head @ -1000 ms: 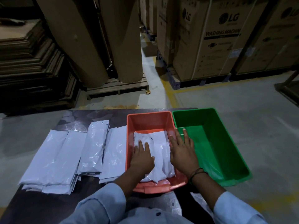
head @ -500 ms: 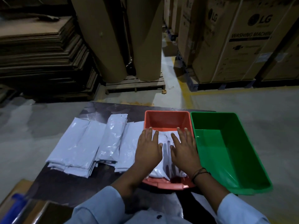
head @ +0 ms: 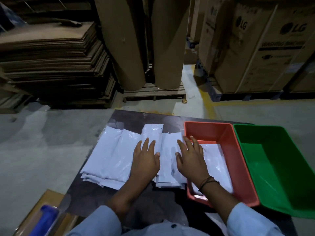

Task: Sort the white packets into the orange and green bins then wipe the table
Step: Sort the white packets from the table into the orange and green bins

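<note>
Dark table (head: 92, 200) under me — left hand (head: 145, 161) flat on the packets (head: 109, 155), fingers straight, grasping nothing; right hand (head: 190, 158) likewise over their right edge, beside the orange bin (head: 209, 132) — green bin (head: 255, 136) just right.

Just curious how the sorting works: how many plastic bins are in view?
2. The orange bin sits right of the white packets and holds at least one; the green bin stands directly to its right, looking empty. None seems hidden.

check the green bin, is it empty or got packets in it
Empty: the green bin shows only bare green floor and walls. White packets lie in the orange bin beside it.
</note>
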Demonstrator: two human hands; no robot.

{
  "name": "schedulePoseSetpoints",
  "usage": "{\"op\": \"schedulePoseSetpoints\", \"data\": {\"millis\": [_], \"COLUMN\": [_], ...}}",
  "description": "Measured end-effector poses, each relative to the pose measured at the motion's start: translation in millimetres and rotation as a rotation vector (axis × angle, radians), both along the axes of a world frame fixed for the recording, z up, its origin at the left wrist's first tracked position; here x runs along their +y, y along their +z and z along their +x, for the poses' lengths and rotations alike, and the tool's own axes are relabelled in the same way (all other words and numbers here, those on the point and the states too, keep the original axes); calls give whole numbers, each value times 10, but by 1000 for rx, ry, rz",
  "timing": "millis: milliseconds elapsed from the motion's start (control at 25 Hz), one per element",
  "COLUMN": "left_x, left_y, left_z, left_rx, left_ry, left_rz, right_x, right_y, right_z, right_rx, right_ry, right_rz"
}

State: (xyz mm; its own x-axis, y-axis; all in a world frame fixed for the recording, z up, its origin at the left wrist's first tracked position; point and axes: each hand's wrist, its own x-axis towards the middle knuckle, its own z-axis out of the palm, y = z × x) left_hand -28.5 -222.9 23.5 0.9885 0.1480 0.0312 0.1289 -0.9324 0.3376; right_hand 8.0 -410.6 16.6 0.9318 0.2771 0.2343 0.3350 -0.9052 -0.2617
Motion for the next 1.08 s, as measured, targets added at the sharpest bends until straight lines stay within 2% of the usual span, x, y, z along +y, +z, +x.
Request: {"op": "schedulePoseSetpoints", "data": {"millis": [400,680,800,960,1080], "left_x": [1618,2192,2317,2444,2475], "left_y": [-242,-524,-634,-735,-746], "left_z": [-31,87,85,43,39], "left_rx": [30,202,233,217,180], "left_ry": [125,81,42,9,18], "left_rz": [-13,-25,-56,-137,-147], "right_x": [1442,2340,2567,2736,2803], "right_y": [-100,-301,-426,-599,-678], "right_z": [-134,-116,-91,-92,-133], "right_rx": [55,201,290,375,412], "right_ry": [86,144,104,59,14], "right_rz": [27,166,137,-51,-97]}}
